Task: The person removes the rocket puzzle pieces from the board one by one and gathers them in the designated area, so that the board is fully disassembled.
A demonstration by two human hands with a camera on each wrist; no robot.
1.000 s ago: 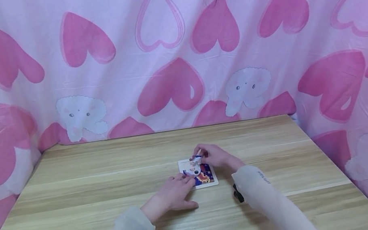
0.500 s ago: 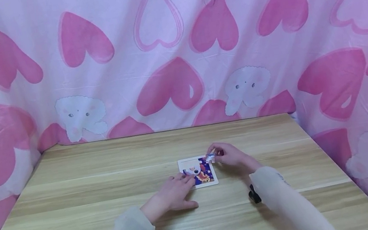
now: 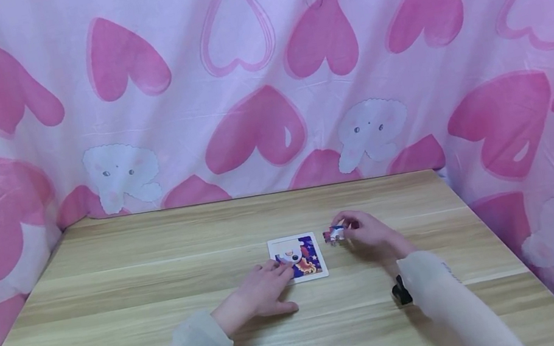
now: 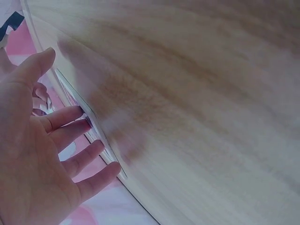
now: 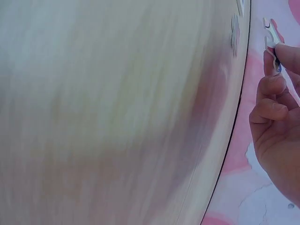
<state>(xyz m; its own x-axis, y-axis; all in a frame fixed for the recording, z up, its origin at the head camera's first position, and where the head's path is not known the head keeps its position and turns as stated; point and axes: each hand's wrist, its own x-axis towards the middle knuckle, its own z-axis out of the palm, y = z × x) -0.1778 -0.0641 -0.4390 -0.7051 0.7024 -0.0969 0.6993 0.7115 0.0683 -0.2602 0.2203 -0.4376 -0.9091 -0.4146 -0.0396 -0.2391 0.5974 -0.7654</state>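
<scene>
Puzzle piece between right fingers

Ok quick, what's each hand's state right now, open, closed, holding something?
Left hand: open, fingers on the puzzle.
Right hand: closed, holding a puzzle piece between thumb and finger.

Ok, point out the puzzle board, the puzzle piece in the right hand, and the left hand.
Puzzle board (image 3: 284, 246), head view: the blank white area at its upper left.
Puzzle piece (image 3: 334, 232), head view: the middle of its printed face.
Left hand (image 4: 41, 147), left wrist view: the palm.
</scene>
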